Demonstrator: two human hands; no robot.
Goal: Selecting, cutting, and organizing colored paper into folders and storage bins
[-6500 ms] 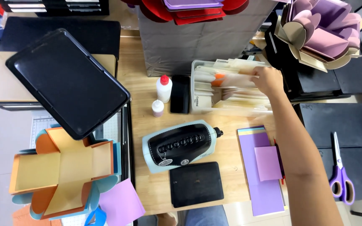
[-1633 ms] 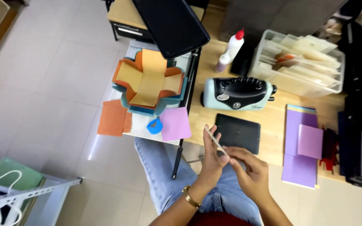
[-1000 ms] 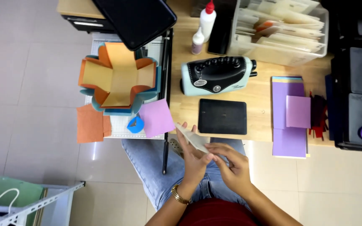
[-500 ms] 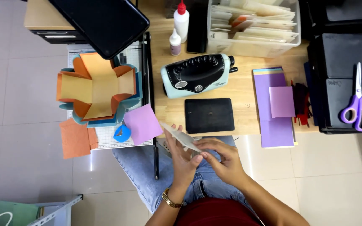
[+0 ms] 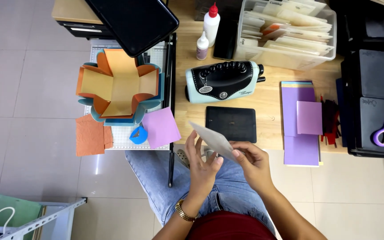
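White, red-capped glue bottle (image 5: 211, 23) beside possibly packaged sheets (image 5: 290, 31)

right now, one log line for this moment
left hand: touching pale flat sleeve | right hand: pinching sleeve | over lap, beside black plate

A thin, flat, pale grey rectangular sleeve (image 5: 213, 140) was tilted, its far corner pointing up-left. It was held above the lap, just short of the wooden surface's (image 5: 270, 95) near edge.

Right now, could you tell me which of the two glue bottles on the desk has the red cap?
The taller glue bottle, standing farther back; the shorter glue bottle just before it has a white cap.
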